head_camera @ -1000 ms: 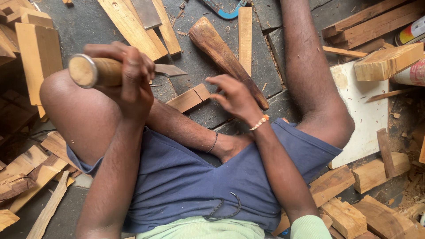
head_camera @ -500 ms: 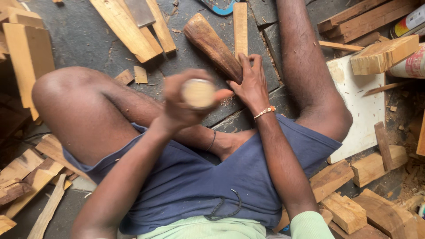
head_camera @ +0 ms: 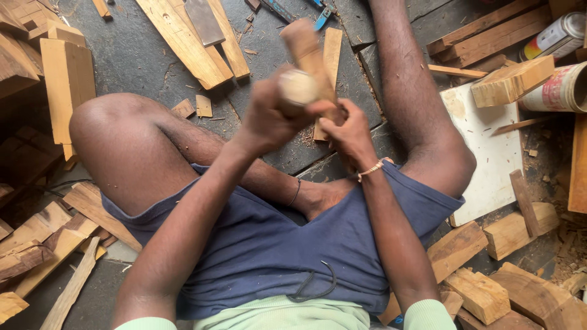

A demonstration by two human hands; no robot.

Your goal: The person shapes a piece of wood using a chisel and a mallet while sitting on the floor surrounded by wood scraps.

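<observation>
The left hand grips a blurred round-ended wooden handle; the right hand clasps an upright wood block at upper centre, its base hidden. Two labelled cans lie at the upper right, cut off by the frame edge.

two hands are showing, one wooden handle, one carved wood piece, two cans lying at the floor's right edge, one white board.

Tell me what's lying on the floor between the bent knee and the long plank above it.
In the head view, two small wood offcuts lie on dark floor between the bent knee and the long plank.
</observation>
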